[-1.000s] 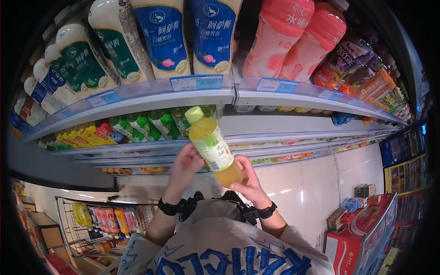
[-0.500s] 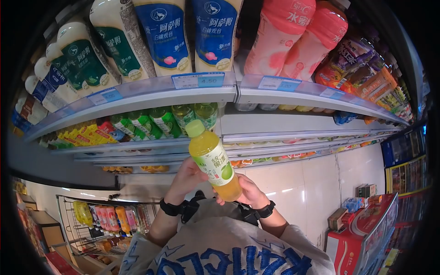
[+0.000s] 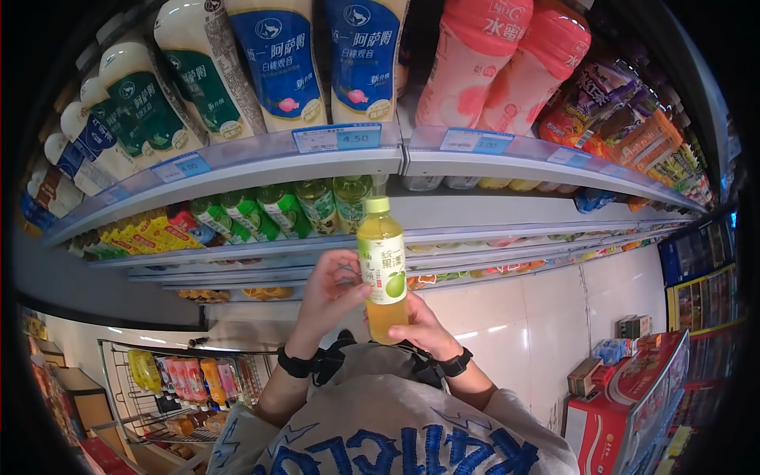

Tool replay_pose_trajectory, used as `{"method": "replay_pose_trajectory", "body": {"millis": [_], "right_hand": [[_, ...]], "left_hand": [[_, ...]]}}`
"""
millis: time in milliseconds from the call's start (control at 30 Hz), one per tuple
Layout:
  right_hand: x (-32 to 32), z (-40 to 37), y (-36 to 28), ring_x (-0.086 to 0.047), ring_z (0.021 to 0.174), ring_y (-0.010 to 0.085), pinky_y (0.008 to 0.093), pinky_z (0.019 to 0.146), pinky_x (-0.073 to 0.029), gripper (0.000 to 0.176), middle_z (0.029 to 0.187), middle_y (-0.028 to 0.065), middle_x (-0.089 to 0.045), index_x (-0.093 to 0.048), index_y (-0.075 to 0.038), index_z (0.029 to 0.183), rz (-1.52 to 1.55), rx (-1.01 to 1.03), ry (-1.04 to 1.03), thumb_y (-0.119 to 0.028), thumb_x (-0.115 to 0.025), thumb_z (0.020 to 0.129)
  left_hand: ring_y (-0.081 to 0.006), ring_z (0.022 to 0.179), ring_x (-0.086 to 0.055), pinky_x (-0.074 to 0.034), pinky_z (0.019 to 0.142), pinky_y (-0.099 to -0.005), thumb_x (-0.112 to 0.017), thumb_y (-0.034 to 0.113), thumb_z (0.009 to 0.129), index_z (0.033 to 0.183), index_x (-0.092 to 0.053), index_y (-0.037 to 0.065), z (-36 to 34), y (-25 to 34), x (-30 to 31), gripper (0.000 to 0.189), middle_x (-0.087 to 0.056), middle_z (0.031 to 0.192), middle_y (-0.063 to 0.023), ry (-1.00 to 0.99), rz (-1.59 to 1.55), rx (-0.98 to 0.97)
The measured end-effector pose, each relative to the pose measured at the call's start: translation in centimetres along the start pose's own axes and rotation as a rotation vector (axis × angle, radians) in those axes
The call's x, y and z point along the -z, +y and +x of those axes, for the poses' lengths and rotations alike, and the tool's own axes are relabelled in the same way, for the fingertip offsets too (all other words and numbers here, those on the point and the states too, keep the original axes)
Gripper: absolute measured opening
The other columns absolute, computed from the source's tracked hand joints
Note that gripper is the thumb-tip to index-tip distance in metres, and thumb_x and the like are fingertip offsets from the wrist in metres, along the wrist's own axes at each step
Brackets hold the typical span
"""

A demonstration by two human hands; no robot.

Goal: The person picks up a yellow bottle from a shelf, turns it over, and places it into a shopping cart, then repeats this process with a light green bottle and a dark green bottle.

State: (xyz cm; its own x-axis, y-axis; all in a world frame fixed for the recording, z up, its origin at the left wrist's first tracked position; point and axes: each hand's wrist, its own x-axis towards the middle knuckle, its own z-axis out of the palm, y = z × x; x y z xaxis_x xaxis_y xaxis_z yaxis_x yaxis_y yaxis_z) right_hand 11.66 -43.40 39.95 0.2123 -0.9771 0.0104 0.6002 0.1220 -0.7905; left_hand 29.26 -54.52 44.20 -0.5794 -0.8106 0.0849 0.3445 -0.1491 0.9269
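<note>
A clear plastic bottle of yellow-green juice drink (image 3: 386, 273) stands nearly upright in front of my chest, its light green cap on and its white label with a green fruit facing me. My right hand (image 3: 426, 326) grips the lower right part, with the thumb across the front near the base. On the other side, my left hand (image 3: 336, 289) has its fingers curled at the label's left edge and its thumb against the bottle. Part of the left fingertips is hidden at the bottle's side. Both wrists wear black straps.
Ahead is a store shelf (image 3: 277, 162) with large milk tea bottles (image 3: 277, 63) and pink peach drink bottles (image 3: 467, 63) on top. Green-labelled bottles (image 3: 281, 210) line the level below. A wire cart (image 3: 115, 388) with drinks stands lower left; a red display (image 3: 617, 404) lower right.
The bottle has swung from a leftward tilt to almost upright, its cap shifting right. My left hand has come out from behind it to its left side; my right thumb now crosses its front.
</note>
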Motion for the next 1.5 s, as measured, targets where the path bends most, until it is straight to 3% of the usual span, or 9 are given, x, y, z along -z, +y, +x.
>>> {"method": "replay_pose_trajectory", "body": {"millis": [133, 400, 633, 933, 1000, 1100, 1167, 1267, 1500], "right_hand": [[-0.5, 0.3, 0.0, -0.057, 0.117, 0.0159, 0.0342, 0.100, -0.046, 0.075, 0.128, 0.0060, -0.057, -0.038, -0.005, 0.141, -0.040, 0.042, 0.100, 0.002, -0.076, 0.078], [0.6, 0.4, 0.0, -0.052, 0.121, 0.0137, 0.0329, 0.104, -0.042, 0.073, 0.132, 0.0046, -0.055, -0.039, -0.003, 0.142, -0.221, 0.029, 0.110, 0.010, -0.073, 0.079], [0.4, 0.1, 0.6, -0.047, 0.126, 0.0130, 0.0324, 0.106, -0.039, 0.076, 0.137, 0.0048, -0.051, -0.038, -0.002, 0.144, -0.241, 0.088, 0.082, 0.008, -0.074, 0.079], [-0.9, -2.1, -1.9, -0.058, 0.109, 0.0098, 0.0295, 0.098, -0.044, 0.062, 0.120, 0.0018, -0.063, -0.051, -0.001, 0.135, -0.331, -0.143, -0.017, -0.002, -0.078, 0.080], [-1.0, -2.7, -2.2, -0.058, 0.108, 0.0096, 0.0281, 0.095, -0.045, 0.075, 0.119, 0.0029, -0.063, -0.038, -0.002, 0.146, -0.390, -0.117, -0.041, -0.001, -0.075, 0.081], [-1.8, -3.8, -3.7, -0.059, 0.107, 0.0099, 0.0277, 0.094, -0.045, 0.092, 0.125, 0.0061, -0.061, -0.016, -0.004, 0.155, -0.254, -0.032, -0.046, -0.017, -0.076, 0.086], [-1.7, -4.1, -4.3, -0.060, 0.108, 0.0124, 0.0297, 0.095, -0.044, 0.112, 0.133, 0.0105, -0.056, 0.000, -0.004, 0.155, -0.133, 0.078, -0.040, -0.051, -0.072, 0.084], [-2.4, -4.7, -5.8, -0.062, 0.109, 0.0179, 0.0327, 0.096, -0.045, 0.127, 0.140, 0.0143, -0.050, 0.000, -0.002, 0.155, -0.114, 0.112, 0.008, -0.078, -0.061, 0.073], [-1.4, -4.3, -7.5, -0.064, 0.109, 0.0392, 0.0423, 0.091, -0.050, 0.132, 0.141, 0.0290, -0.044, 0.002, -0.010, 0.156, -0.051, 0.054, -0.098, -0.089, -0.053, 0.066]], "left_hand": [[-0.0115, 0.100, -0.058, -0.051, 0.081, -0.0256, -0.076, 0.002, 0.079, 0.124, -0.049, 0.004, -0.3, 0.4, -0.2, 0.052, -0.056, 0.116, -0.0054, -0.089, 0.100, -0.018], [-0.0220, 0.119, -0.055, -0.046, 0.098, -0.0361, -0.079, 0.007, 0.075, 0.129, -0.049, 0.003, -0.7, 2.3, -1.6, 0.061, -0.053, 0.135, -0.0127, -0.114, 0.238, -0.279], [-0.0226, 0.122, -0.054, -0.042, 0.103, -0.0386, -0.080, 0.010, 0.073, 0.129, -0.049, 0.003, -0.6, 2.0, -1.2, 0.064, -0.053, 0.135, -0.0144, -0.214, 0.294, -0.275], [-0.0225, 0.125, -0.050, -0.034, 0.107, -0.0369, -0.064, 0.003, 0.088, 0.125, -0.048, 0.004, 0.1, 1.2, -2.2, 0.040, -0.053, 0.134, -0.0162, 0.033, 0.010, -0.309], [-0.0208, 0.122, -0.051, -0.036, 0.105, -0.0347, -0.058, 0.006, 0.095, 0.132, -0.046, 0.003, 0.4, 1.3, -1.2, 0.039, -0.052, 0.133, -0.0134, -0.040, 0.244, -0.224], [-0.0187, 0.122, -0.051, -0.037, 0.104, -0.0320, -0.049, 0.022, 0.102, 0.140, -0.043, 0.003, 0.2, 1.6, -1.5, 0.042, -0.052, 0.134, -0.0104, -0.127, 0.203, -0.031], [-0.0176, 0.121, -0.051, -0.038, 0.103, -0.0317, -0.043, 0.032, 0.104, 0.142, -0.042, 0.004, 0.2, -0.4, -1.4, 0.047, -0.052, 0.134, -0.0090, -0.078, 0.147, 0.000], [-0.0163, 0.119, -0.053, -0.039, 0.100, -0.0315, -0.032, 0.049, 0.104, 0.143, -0.042, 0.006, 0.4, -2.2, -2.1, 0.059, -0.054, 0.133, -0.0074, -0.011, 0.005, 0.129], [-0.0176, 0.114, -0.057, -0.040, 0.098, -0.0327, -0.027, 0.073, 0.094, 0.145, -0.042, 0.009, 0.1, -6.8, -2.3, 0.082, -0.059, 0.130, -0.0095, 0.006, -0.241, 0.539]]}}
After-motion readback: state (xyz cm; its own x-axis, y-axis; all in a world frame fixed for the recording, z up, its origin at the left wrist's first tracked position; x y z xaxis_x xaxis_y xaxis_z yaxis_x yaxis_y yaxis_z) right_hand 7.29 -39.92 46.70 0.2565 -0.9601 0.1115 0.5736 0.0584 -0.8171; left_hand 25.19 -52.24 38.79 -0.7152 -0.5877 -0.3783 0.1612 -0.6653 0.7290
